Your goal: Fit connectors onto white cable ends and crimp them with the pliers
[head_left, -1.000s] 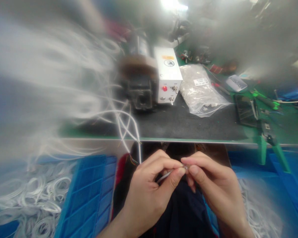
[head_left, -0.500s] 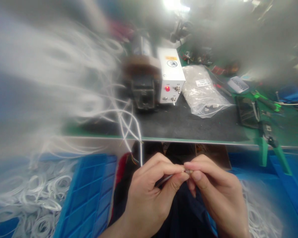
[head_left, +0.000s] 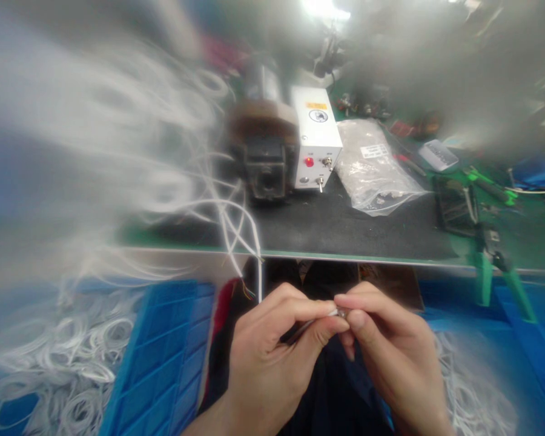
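Note:
Between thumb and forefinger, my left hand [head_left: 272, 357] pinches a thin white cable [head_left: 302, 330] close to its end. My right hand [head_left: 397, 345] has its thumb and fingertips closed on the small tip of the cable [head_left: 342, 313]. The fingertips nearly meet over my lap, below the table edge. Whether that tip is bare wires or a small connector is partly covered and too small to tell. Beyond my left hand, other white cables [head_left: 257, 236] with stripped, coloured wire ends hang over the table edge.
On the table stand a white switch box [head_left: 317, 130] with a red light and a dark machine [head_left: 267, 163]. A clear bag of small parts [head_left: 376, 169] lies right of them. Green-handled crimping pliers [head_left: 495, 248] overhang the edge. Blue crates [head_left: 157, 345] flank me, holding coiled white cables [head_left: 79, 357].
Both hands keep their pinch at the cable end, with small shifts of the fingers. More of the white cable shows at the left fingertips. The view has shifted slightly.

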Action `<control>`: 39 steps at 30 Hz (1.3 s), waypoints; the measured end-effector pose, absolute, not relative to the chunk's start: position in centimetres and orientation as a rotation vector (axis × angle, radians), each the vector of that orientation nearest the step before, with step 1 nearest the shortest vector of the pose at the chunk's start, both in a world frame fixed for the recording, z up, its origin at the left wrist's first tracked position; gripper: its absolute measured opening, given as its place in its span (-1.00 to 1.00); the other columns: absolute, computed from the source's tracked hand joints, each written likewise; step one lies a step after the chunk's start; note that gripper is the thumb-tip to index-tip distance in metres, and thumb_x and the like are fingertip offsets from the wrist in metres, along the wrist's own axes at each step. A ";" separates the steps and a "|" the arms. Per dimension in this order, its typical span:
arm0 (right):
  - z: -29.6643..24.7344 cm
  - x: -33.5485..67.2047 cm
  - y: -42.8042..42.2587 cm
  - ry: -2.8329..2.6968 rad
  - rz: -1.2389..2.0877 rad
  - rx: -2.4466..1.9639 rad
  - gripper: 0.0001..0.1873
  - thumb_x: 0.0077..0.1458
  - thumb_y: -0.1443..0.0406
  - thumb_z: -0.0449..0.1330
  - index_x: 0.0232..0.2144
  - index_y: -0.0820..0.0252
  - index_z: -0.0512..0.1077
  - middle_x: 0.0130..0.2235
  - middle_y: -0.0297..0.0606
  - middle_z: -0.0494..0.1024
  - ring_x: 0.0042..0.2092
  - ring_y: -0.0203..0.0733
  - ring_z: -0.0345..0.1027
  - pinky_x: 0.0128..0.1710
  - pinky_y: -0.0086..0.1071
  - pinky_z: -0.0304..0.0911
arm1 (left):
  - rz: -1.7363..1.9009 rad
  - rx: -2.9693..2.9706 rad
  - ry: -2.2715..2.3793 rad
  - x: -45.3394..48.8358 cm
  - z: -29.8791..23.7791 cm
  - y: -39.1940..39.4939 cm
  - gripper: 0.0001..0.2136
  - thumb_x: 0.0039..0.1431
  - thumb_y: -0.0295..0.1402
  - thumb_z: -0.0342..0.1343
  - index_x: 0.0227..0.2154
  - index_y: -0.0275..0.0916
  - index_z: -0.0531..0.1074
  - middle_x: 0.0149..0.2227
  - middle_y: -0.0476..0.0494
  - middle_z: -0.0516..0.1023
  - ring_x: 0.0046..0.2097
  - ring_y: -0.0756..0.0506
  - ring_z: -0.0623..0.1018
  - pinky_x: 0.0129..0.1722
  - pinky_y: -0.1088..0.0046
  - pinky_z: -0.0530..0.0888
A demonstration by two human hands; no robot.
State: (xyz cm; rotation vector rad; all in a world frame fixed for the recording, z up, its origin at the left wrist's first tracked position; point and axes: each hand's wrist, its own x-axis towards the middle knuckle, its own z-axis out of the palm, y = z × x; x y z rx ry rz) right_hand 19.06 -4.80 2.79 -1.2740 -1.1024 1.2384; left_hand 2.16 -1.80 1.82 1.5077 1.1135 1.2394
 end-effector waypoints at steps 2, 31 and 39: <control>2.6 19.0 -4.6 -1.083 1.263 -1.260 -0.82 0.44 0.31 0.30 -0.04 -0.05 0.70 -0.31 -0.37 0.52 -0.40 -0.37 0.45 -0.43 -0.50 0.37 | 1.199 1.501 1.148 2.2 1.9 -1.8 -0.84 0.24 -0.51 0.46 -0.25 -0.09 0.70 -0.41 0.11 0.63 -0.43 0.08 0.57 -0.38 0.60 0.50; 1.0 16.1 1.0 -0.909 1.647 -1.082 -0.70 0.43 0.09 0.30 -0.29 0.14 0.61 -0.44 -0.39 0.47 -0.43 -0.35 0.20 -0.42 -0.45 0.06 | 1.324 0.683 0.863 2.8 1.1 4.3 -0.75 0.44 -0.27 0.30 0.12 -0.08 0.56 0.04 -0.14 0.71 -0.03 -0.05 0.70 -0.06 0.53 0.62; 0.8 15.7 1.7 -0.869 1.738 -1.051 -0.72 0.41 0.12 0.32 -0.31 0.15 0.63 -0.42 -0.36 0.47 -0.41 -0.34 0.21 -0.41 -0.46 0.08 | 1.339 0.756 0.846 2.3 0.4 5.0 -0.87 0.48 -0.29 0.26 -0.02 -0.08 0.67 -0.01 -0.09 0.73 -0.05 -0.03 0.69 -0.06 0.55 0.62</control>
